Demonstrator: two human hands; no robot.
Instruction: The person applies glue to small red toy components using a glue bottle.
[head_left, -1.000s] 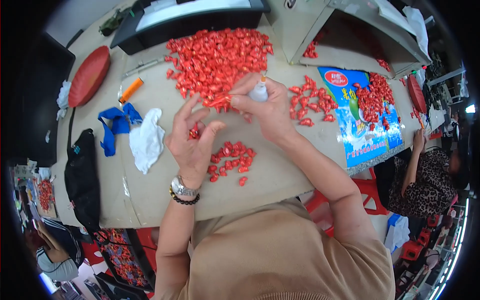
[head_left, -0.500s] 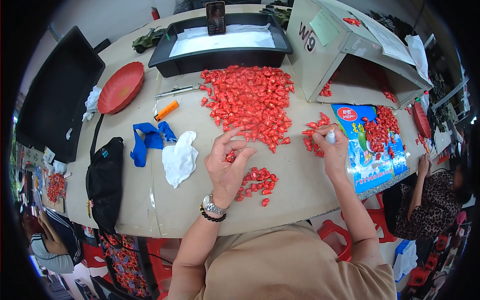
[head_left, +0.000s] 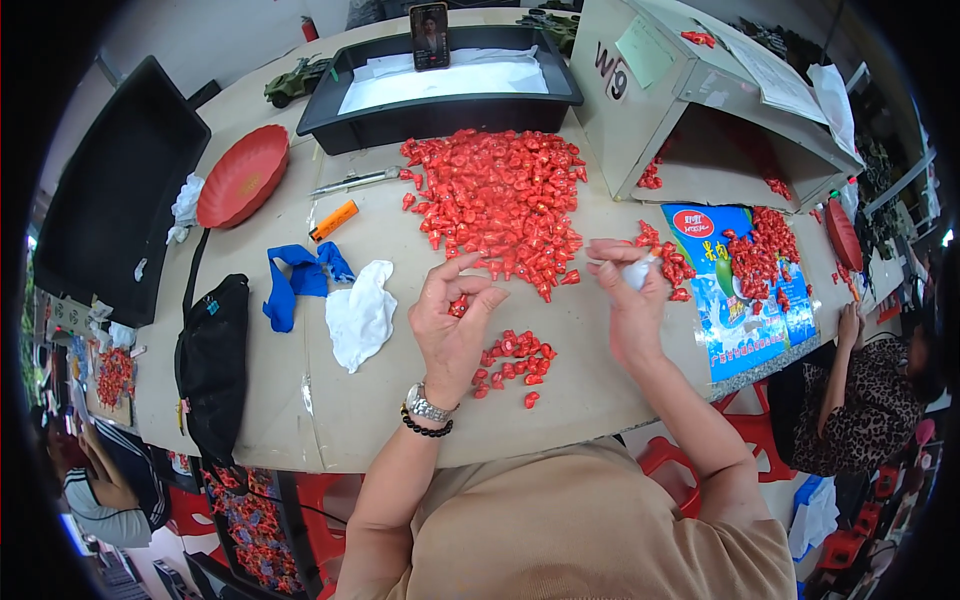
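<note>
In the head view, your right grip (head_left: 634,312) has shifted a little inward over the last half second, away from the loose cluster (head_left: 674,265) of red pieces on its right. The white squeeze bottle (head_left: 638,273) has gone with it and now lies tilted, its tip hidden from sight. Your left grip (head_left: 446,330) has hardly moved, and the big heap (head_left: 500,205) of glossy red pieces and the small front group (head_left: 518,350) look much as they did. To my judgement, you are between pieces: the right side has just left the cluster, while the left side holds stock ready, so the work looks well short of finished.

Your right grip is partly spread, its fingers reaching left with the thumb below them and a gap between; the bottle stays tucked against the hand. Whether a red piece is caught in there too, I cannot tell. Your left grip is half curled, thumb and forefinger apart at the tips, with at least one small red piece (head_left: 459,306) held inside the bent fingers; how many more sit behind them is hidden. The left hand is above the worktop (head_left: 575,410), between the big heap and the front group, and the cluster beside your right hand lies next to the blue printed sheet (head_left: 722,345)
</note>
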